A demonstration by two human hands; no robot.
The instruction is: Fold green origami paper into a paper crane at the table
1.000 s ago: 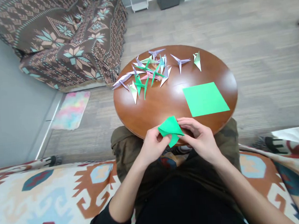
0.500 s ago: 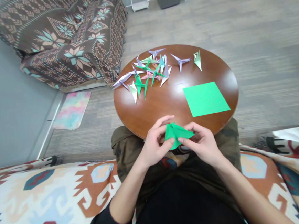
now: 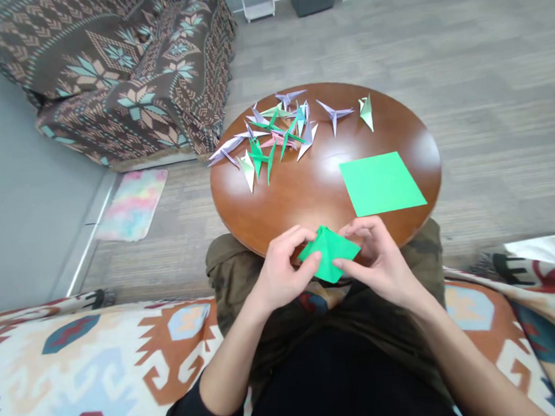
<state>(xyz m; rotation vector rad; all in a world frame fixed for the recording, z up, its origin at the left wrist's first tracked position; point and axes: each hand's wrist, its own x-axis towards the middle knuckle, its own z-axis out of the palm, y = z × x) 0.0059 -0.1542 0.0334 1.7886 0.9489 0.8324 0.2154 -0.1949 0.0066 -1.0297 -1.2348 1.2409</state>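
Between both hands, above my lap at the table's near edge, is a folded piece of green origami paper [image 3: 330,255], roughly diamond-shaped with a crease down its middle. My left hand [image 3: 285,268] pinches its left side, thumb on the front face and fingers behind. On the other side my right hand [image 3: 380,261] grips it, the thumb pressed near the lower right and the fingers curled behind the right corner. The parts of the paper behind the fingers are hidden. A flat green sheet [image 3: 382,184] lies on the table just beyond my right hand.
The oval brown table [image 3: 300,200] stands in front of my knees. Several folded paper cranes, among them a pink crane [image 3: 279,140], are heaped at its far left. A purple crane [image 3: 335,115] and a pale green crane [image 3: 367,112] sit apart at the back.
The green paper has spread from a lopsided shape into a more even diamond, its left corner now showing. My left fingers have bent in behind it, and my right fingers have lifted slightly.
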